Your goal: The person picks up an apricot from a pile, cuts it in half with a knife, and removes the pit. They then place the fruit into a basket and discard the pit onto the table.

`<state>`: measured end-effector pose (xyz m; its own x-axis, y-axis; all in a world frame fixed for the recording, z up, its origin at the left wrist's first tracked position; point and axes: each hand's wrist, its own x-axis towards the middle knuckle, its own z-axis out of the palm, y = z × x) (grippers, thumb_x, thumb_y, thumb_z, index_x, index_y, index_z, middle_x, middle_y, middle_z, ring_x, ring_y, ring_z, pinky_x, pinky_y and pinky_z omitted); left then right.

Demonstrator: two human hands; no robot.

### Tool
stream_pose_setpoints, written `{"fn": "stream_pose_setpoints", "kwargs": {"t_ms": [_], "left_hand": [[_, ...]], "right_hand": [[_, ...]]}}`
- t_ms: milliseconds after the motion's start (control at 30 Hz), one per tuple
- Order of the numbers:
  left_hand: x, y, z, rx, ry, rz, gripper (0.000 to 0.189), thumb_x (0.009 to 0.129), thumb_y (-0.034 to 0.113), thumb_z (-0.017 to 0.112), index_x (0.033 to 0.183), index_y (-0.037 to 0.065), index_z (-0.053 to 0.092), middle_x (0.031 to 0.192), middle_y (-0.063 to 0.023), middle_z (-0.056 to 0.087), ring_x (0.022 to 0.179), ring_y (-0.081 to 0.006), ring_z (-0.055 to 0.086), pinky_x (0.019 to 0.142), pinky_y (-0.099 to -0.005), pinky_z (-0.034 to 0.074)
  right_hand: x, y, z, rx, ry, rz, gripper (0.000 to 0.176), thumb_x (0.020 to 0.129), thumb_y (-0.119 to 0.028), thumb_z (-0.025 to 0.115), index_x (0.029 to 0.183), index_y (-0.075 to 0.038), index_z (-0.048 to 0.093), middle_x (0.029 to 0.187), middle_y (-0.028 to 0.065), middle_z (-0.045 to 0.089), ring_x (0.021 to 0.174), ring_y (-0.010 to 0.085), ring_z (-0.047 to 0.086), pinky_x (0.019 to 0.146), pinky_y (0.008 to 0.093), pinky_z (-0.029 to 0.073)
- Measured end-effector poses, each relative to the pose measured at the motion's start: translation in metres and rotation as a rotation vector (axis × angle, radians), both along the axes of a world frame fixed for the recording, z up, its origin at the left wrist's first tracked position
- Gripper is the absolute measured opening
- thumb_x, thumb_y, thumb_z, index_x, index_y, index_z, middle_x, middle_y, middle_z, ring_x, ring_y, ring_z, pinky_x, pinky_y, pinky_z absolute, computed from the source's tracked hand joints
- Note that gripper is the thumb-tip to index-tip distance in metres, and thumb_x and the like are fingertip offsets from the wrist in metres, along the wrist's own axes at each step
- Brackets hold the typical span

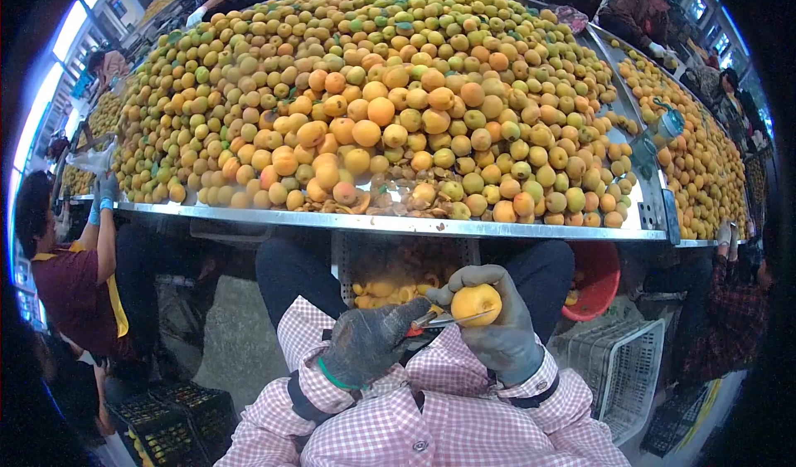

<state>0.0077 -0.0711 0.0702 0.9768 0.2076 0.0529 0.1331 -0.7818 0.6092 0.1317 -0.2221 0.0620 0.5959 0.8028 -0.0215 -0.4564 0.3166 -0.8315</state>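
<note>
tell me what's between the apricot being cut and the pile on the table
In the head view, a crate of cut fruit pieces and the table's metal edge lie between the apricot and the pile.

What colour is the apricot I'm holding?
Yellow-orange; the apricot shows best in the head view.

The gloved left hand (365, 344) and right hand (497, 334) meet close before the chest, forearms bent inward. The left is clenched in a fist, knuckles up; the right curls its fingers upward, thumb pressed in.
</note>
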Motion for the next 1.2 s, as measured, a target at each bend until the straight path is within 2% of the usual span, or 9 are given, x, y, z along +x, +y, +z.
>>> {"fn": "stream_pose_setpoints", "kwargs": {"t_ms": [67,133,233,567,633,767,833,1067,1200], "left_hand": [[-0.002,-0.001,-0.003,0.021,0.0,0.01,0.046,0.069,0.019,0.07,0.113,0.014,0.059,0.078,-0.0124,0.064,0.066,-0.0321,0.063,0.057,-0.0408,0.049],[-0.003,-0.001,-0.006,0.042,0.001,0.021,0.046,0.069,0.02,0.07,0.114,0.014,0.058,0.077,-0.0124,0.064,0.065,-0.0321,0.063,0.056,-0.0412,0.049],[0.002,-0.001,-0.011,0.097,0.031,0.039,0.044,0.071,0.021,0.069,0.113,0.013,0.058,0.078,-0.0128,0.064,0.067,-0.0319,0.063,0.056,-0.0419,0.049],[0.018,0.001,-0.016,0.014,0.13,0.059,0.039,0.072,0.019,0.066,0.109,0.012,0.058,0.078,-0.0155,0.063,0.071,-0.0333,0.063,0.059,-0.0435,0.05],[0.017,0.003,-0.02,0.005,0.148,0.069,0.036,0.072,0.018,0.065,0.107,0.012,0.058,0.078,-0.0158,0.063,0.072,-0.0338,0.063,0.06,-0.0431,0.05],[0.009,-0.009,-0.052,-0.262,0.0,0.017,0.038,0.08,0.035,0.064,0.107,0.01,0.056,0.076,-0.0156,0.063,0.066,-0.0317,0.064,0.053,-0.0423,0.048],[0.011,-0.012,-0.046,-0.374,-0.002,0.039,0.036,0.081,0.035,0.063,0.106,0.01,0.056,0.076,-0.0161,0.063,0.068,-0.0328,0.064,0.055,-0.0429,0.048],[0.019,0.002,0.006,-0.23,0.189,0.04,0.037,0.083,0.034,0.061,0.106,0.006,0.052,0.077,-0.0223,0.062,0.073,-0.0378,0.063,0.06,-0.0454,0.048],[0.021,-0.006,-0.009,-0.361,0.149,0.078,0.041,0.083,0.034,0.061,0.108,0.003,0.05,0.08,-0.024,0.062,0.076,-0.0389,0.063,0.06,-0.0472,0.048]], "right_hand": [[-0.001,0.0,0.0,-0.01,0.005,0.024,0.052,0.069,0.007,0.067,0.113,-0.005,0.043,0.11,0.0089,0.05,0.107,0.023,0.055,0.104,0.0474,0.036],[-0.004,0.0,-0.002,-0.005,0.012,-0.012,0.058,0.066,-0.004,0.073,0.116,-0.003,0.043,0.112,0.0133,0.054,0.108,0.0225,0.053,0.096,0.0369,0.042],[-0.012,0.005,0.005,0.075,0.241,-0.042,0.057,0.068,0.0,0.07,0.117,-0.004,0.042,0.114,0.0135,0.053,0.109,0.0221,0.052,0.095,0.0365,0.043],[-0.015,0.014,-0.007,0.055,0.203,-0.128,0.055,0.072,-0.004,0.071,0.117,-0.005,0.04,0.122,0.0159,0.05,0.111,0.023,0.051,0.093,0.0358,0.045],[-0.004,0.012,-0.019,-0.146,-0.126,-0.034,0.055,0.075,-0.012,0.073,0.118,-0.005,0.04,0.121,0.0171,0.051,0.112,0.0237,0.05,0.094,0.0368,0.044],[0.003,0.014,-0.018,-0.057,-0.247,0.0,0.061,0.075,-0.018,0.074,0.122,-0.005,0.037,0.123,0.0183,0.049,0.119,0.0296,0.047,0.097,0.0401,0.043],[-0.008,0.027,-0.001,0.165,0.358,-0.037,0.069,0.073,-0.023,0.076,0.125,-0.004,0.035,0.121,0.0162,0.051,0.116,0.0264,0.049,0.096,0.0376,0.044],[0.012,0.014,-0.007,-0.139,-0.167,-0.015,0.063,0.076,-0.022,0.073,0.125,-0.001,0.04,0.117,0.0108,0.054,0.101,0.017,0.055,0.089,0.03,0.045],[-0.006,0.027,-0.018,0.139,0.251,-0.126,0.06,0.078,-0.021,0.072,0.126,-0.001,0.04,0.115,0.0107,0.055,0.101,0.0174,0.056,0.087,0.0287,0.047]]}}
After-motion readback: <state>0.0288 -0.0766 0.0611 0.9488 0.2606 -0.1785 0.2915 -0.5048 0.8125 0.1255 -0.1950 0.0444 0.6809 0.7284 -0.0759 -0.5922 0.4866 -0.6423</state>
